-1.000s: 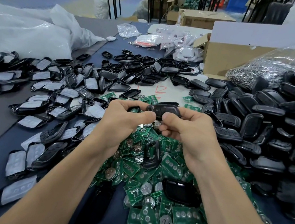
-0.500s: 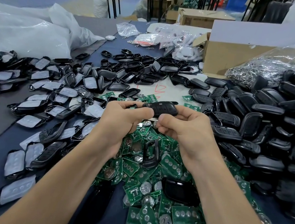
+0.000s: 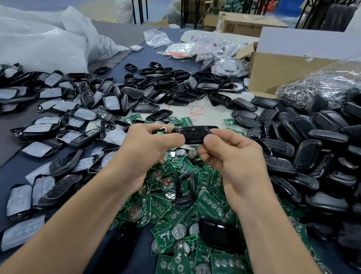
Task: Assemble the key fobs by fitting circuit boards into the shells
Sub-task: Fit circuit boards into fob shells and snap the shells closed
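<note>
Both my hands hold one black key fob [image 3: 194, 135] above a heap of green circuit boards [image 3: 188, 216]. My left hand [image 3: 149, 146] pinches its left end, with a small green and silver piece showing between the fingers. My right hand [image 3: 231, 158] grips its right end, thumb under the shell. The fob's button side faces me. A loose black shell frame [image 3: 185, 190] and a glossy black shell half [image 3: 220, 236] lie on the boards below my hands.
Shell halves with grey button pads [image 3: 48, 121] spread at the left. Closed black fobs [image 3: 321, 153] pile up at the right. Open black shells [image 3: 164, 90] lie at the back, with a cardboard box [image 3: 284, 69], a bag of key rings [image 3: 322, 85] and white plastic bags [image 3: 36, 34].
Both hands with the fob have lifted slightly and shifted a little away from me. The grip on the fob looks much the same.
</note>
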A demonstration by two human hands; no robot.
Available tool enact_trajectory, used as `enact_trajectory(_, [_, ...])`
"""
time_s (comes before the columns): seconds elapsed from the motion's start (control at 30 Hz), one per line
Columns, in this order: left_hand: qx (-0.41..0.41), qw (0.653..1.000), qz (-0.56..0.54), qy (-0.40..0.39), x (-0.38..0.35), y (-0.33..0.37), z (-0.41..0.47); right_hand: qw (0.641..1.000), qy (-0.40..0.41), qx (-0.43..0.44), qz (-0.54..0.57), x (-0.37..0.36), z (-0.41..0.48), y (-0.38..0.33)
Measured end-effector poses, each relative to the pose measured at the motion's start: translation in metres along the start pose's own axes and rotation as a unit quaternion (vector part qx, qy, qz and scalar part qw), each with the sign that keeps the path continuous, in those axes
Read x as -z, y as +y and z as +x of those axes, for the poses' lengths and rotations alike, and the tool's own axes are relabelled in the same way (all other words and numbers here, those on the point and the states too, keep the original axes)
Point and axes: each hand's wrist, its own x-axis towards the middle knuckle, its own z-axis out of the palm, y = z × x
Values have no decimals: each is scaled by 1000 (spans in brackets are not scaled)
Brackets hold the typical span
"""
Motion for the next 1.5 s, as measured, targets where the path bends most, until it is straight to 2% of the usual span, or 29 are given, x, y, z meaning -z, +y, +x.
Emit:
enact_trajectory(0.17, [-14,1000,4,-5,1,2,-1,1000,-5,-9,-3,1,1,1])
enact_trajectory(0.33, [6,999,-30,-12,4,3,0,1000,-1,0,17,0,1,1])
enact_trajectory(0.4, [3,999,-32,-9,4,4,0,999,27,31,-32,1,1,1])
enact_trajectory(0.43, [-2,1000,-28,-2,4,5,0,990,53,72,-109,3,2,2])
enact_trajectory(0.47, [-9,1000,-20,5,3,5,-1,967,76,123,-211,4,1,2])
enact_trajectory(0.53, [-14,1000,3,20,0,4,-2,895,63,219,-383,1,-5,5])
enact_trajectory(0.6, [-11,1000,10,22,-1,3,-2,845,27,277,-457,-6,-9,13])
enact_trajectory(0.63, [-7,1000,6,11,-1,2,-2,840,20,285,-461,-8,-9,17])
enact_trajectory(0.7, [1,1000,-6,-25,-2,3,-4,869,23,241,-431,-10,-8,18])
enact_trajectory(0.77, [6,998,-22,-66,-1,5,-5,921,14,177,-348,-10,-5,14])
enact_trajectory(0.83, [0,994,-32,-100,2,8,-5,976,-24,103,-188,-7,-3,9])
enact_trajectory(0.87, [-10,994,-31,-108,2,9,-5,992,-50,51,-100,-7,-2,7])
enact_trajectory(0.93, [-40,995,2,-95,2,10,-5,996,-86,-37,12,-6,-2,3])
enact_trajectory(1.0, [-91,993,36,-59,1,10,-7,989,-104,-90,57,-5,-2,0])
enact_trajectory(1.17, [-144,984,97,29,-5,6,-11,985,-116,-114,62,-5,-2,0])
enact_trajectory(1.37, [-143,955,247,83,-9,2,-10,996,-73,-44,-37,-5,2,8])
enact_trajectory(1.5, [-121,947,278,108,-8,0,-8,996,-42,-14,-74,-9,3,14])
